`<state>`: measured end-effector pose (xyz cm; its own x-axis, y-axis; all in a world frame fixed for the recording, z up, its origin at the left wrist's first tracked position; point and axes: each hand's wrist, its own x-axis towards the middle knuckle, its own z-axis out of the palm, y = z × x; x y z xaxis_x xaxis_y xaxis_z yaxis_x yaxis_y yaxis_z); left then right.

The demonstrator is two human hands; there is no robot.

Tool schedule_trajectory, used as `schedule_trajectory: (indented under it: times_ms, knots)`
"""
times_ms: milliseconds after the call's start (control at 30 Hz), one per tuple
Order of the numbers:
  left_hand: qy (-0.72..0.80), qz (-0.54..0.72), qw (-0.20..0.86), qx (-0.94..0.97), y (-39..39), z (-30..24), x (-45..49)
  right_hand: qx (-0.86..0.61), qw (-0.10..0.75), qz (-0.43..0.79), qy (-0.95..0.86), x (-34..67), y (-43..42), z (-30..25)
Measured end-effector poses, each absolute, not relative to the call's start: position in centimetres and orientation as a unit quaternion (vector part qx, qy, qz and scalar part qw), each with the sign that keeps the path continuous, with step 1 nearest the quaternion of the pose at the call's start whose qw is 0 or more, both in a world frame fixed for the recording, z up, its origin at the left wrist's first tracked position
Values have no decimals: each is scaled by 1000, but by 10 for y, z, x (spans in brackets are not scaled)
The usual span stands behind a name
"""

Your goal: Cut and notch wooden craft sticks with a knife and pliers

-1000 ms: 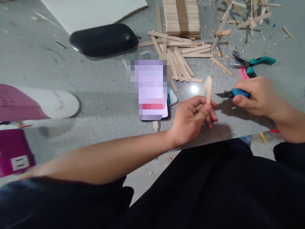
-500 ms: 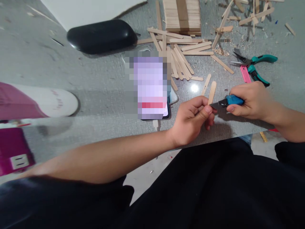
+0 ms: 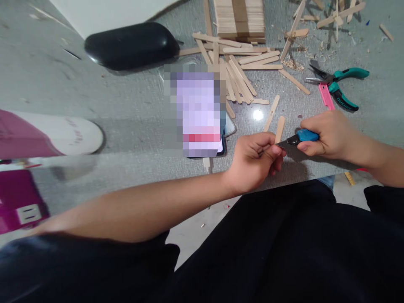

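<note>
My left hand [image 3: 257, 158] is closed around a flat wooden craft stick [image 3: 279, 128], which stands up from between thumb and fingers. My right hand [image 3: 328, 134] grips a blue-handled utility knife [image 3: 299, 137]; its dark blade points left and touches the stick just above my left thumb. Another loose stick [image 3: 272, 112] lies on the grey table right behind the held one.
A phone [image 3: 202, 113] lies left of my hands, a cable plugged in. Behind it are a scatter of loose sticks [image 3: 240, 71], a stacked bundle [image 3: 240, 19], teal-handled pliers [image 3: 339, 82], a pink tool [image 3: 325, 96], a black case [image 3: 131, 44] and a pink-and-white container [image 3: 47, 134].
My right hand brought the knife leftward until its blade met the stick. The stick sank lower in my left hand and now stands apart from the one lying on the table.
</note>
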<state>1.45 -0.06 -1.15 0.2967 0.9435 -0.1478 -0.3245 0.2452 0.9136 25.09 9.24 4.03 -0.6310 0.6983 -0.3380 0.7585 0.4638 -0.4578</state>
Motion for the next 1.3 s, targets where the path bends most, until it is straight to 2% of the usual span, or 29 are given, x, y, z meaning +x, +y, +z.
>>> schedule_trajectory:
  times_ms: [367,533,833,1133,1300]
  knots:
    - [359,468,725,357,8,-6,17,445,-45,-157,881,257,91,29]
    - [373,472,714,357,7,-5,18,449,-69,-135,881,264,91,30]
    - [377,472,707,368,7,-4,18,456,12,-231,860,260,94,48]
    - [361,479,720,350,7,-6,18,444,2,-271,854,260,97,46]
    - [359,479,721,348,8,-4,18,448,28,-288,846,259,99,50]
